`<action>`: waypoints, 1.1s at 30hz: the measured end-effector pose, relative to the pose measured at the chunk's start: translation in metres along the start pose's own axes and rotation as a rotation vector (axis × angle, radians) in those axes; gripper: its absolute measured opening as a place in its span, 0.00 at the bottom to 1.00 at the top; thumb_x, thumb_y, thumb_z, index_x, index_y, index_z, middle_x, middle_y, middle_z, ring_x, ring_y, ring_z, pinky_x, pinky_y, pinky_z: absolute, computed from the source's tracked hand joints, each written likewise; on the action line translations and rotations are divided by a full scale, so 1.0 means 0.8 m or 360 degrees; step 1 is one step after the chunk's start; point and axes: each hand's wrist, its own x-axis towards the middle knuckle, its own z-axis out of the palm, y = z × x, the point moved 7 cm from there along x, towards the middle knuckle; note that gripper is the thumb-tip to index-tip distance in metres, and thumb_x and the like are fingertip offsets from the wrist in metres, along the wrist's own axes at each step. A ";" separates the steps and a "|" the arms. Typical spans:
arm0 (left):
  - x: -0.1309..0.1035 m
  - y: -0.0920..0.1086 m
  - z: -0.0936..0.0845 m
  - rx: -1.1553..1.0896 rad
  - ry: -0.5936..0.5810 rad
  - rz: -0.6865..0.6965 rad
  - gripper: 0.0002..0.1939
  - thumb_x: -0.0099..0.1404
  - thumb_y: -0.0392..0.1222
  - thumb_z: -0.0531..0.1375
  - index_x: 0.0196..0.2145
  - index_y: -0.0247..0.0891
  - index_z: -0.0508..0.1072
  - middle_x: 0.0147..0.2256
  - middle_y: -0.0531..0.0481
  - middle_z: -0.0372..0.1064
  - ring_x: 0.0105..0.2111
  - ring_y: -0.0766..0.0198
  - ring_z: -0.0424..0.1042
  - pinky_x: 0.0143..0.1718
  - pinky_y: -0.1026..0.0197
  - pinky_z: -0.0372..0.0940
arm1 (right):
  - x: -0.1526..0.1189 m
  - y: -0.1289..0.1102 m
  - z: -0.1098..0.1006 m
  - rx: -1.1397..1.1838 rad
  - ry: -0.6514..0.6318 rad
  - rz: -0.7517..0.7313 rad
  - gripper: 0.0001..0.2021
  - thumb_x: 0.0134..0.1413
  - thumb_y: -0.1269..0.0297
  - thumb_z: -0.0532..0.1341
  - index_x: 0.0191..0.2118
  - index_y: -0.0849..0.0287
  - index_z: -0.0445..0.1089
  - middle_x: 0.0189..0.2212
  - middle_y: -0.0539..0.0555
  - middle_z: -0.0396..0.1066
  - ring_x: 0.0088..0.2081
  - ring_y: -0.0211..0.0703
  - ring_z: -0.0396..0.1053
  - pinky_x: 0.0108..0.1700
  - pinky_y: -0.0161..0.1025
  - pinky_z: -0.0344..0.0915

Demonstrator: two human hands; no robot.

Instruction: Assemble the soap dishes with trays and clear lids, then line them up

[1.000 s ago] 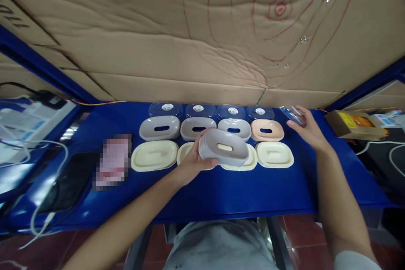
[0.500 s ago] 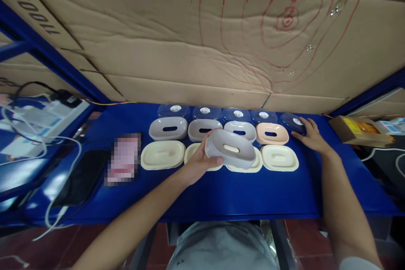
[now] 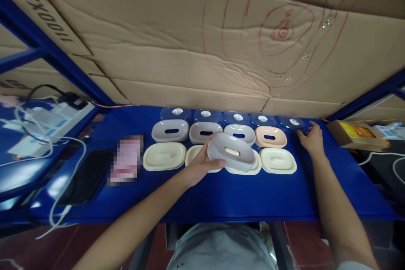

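Note:
A grey oval soap dish with a slot in its bottom [image 3: 218, 145] is in my left hand [image 3: 202, 162], thumb at its near edge, held above the cream trays. My right hand [image 3: 311, 139] is beside the rightmost clear lid [image 3: 289, 122], fingers apart and holding nothing. In the back row are several clear lids with round white stickers. The middle row has three grey dishes [image 3: 170, 136] and a peach dish [image 3: 270, 142]. In front lie several cream oval trays [image 3: 164, 162], two of them partly covered by my left hand and the held dish.
The blue table [image 3: 247, 200] ends at a cardboard wall [image 3: 142, 42]. On the left are a pixelated pink item [image 3: 125, 160], a black phone-like slab [image 3: 84, 177], white cables and a power strip [image 3: 57, 128]. An open cardboard box [image 3: 354, 135] stands at the right.
My right hand has drawn off the rightmost clear lid, which now lies straighter in line with the other lids. My left hand still holds the grey dish, and the view has shifted slightly.

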 end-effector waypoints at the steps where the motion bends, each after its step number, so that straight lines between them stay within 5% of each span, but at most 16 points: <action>1: 0.000 0.000 0.000 -0.0004 0.0006 -0.0005 0.53 0.47 0.46 0.83 0.68 0.49 0.68 0.58 0.46 0.70 0.55 0.52 0.69 0.53 0.57 0.64 | 0.001 0.000 0.002 0.0013 0.0018 0.0016 0.39 0.57 0.54 0.62 0.70 0.67 0.55 0.59 0.80 0.66 0.57 0.70 0.72 0.60 0.68 0.66; 4: 0.002 0.001 0.001 -0.0007 0.0026 -0.0020 0.53 0.46 0.46 0.83 0.67 0.49 0.69 0.58 0.46 0.71 0.55 0.52 0.69 0.54 0.57 0.64 | 0.002 -0.004 0.010 0.0052 0.0049 0.0050 0.37 0.56 0.56 0.62 0.69 0.64 0.58 0.56 0.72 0.71 0.52 0.62 0.76 0.57 0.62 0.73; 10: 0.005 0.003 -0.001 0.0001 0.0058 0.0002 0.53 0.46 0.47 0.83 0.68 0.49 0.69 0.57 0.46 0.72 0.56 0.51 0.69 0.56 0.55 0.63 | -0.004 -0.031 0.003 0.0095 0.0109 -0.0028 0.34 0.55 0.53 0.65 0.64 0.65 0.65 0.58 0.73 0.71 0.56 0.65 0.74 0.63 0.66 0.69; 15: 0.006 0.000 -0.003 0.0013 0.0058 -0.0019 0.55 0.46 0.48 0.83 0.69 0.50 0.68 0.56 0.46 0.71 0.56 0.51 0.69 0.56 0.55 0.63 | -0.023 -0.093 -0.014 0.0202 0.0158 -0.0233 0.34 0.64 0.44 0.61 0.66 0.64 0.65 0.61 0.74 0.70 0.59 0.66 0.73 0.63 0.68 0.68; 18: 0.005 -0.003 -0.003 0.0017 0.0025 -0.0025 0.54 0.48 0.46 0.83 0.69 0.51 0.67 0.57 0.45 0.71 0.57 0.49 0.68 0.57 0.54 0.64 | -0.063 -0.165 -0.011 0.0364 -0.0018 -0.0502 0.32 0.70 0.42 0.58 0.71 0.54 0.60 0.62 0.65 0.71 0.59 0.58 0.74 0.61 0.59 0.74; 24: 0.001 -0.006 0.004 0.0103 -0.0043 -0.0010 0.54 0.46 0.43 0.83 0.68 0.53 0.68 0.61 0.47 0.69 0.61 0.46 0.66 0.59 0.51 0.65 | -0.201 -0.311 0.018 0.0674 -0.0845 -0.1163 0.43 0.70 0.47 0.64 0.80 0.46 0.42 0.75 0.63 0.56 0.74 0.63 0.59 0.72 0.65 0.62; 27: 0.000 -0.010 0.010 0.0151 -0.0089 -0.0047 0.52 0.47 0.43 0.83 0.67 0.54 0.68 0.62 0.47 0.69 0.63 0.45 0.66 0.60 0.49 0.65 | -0.238 -0.335 0.030 0.0649 -0.1034 -0.1254 0.48 0.66 0.47 0.68 0.80 0.44 0.40 0.77 0.62 0.53 0.76 0.66 0.55 0.73 0.66 0.61; 33: 0.000 -0.018 0.017 0.0159 -0.0139 -0.0044 0.49 0.49 0.48 0.83 0.66 0.49 0.70 0.62 0.44 0.71 0.65 0.42 0.65 0.63 0.48 0.64 | -0.241 -0.338 0.019 0.0792 -0.0867 -0.1093 0.41 0.66 0.48 0.68 0.77 0.45 0.50 0.71 0.63 0.62 0.70 0.64 0.64 0.69 0.62 0.67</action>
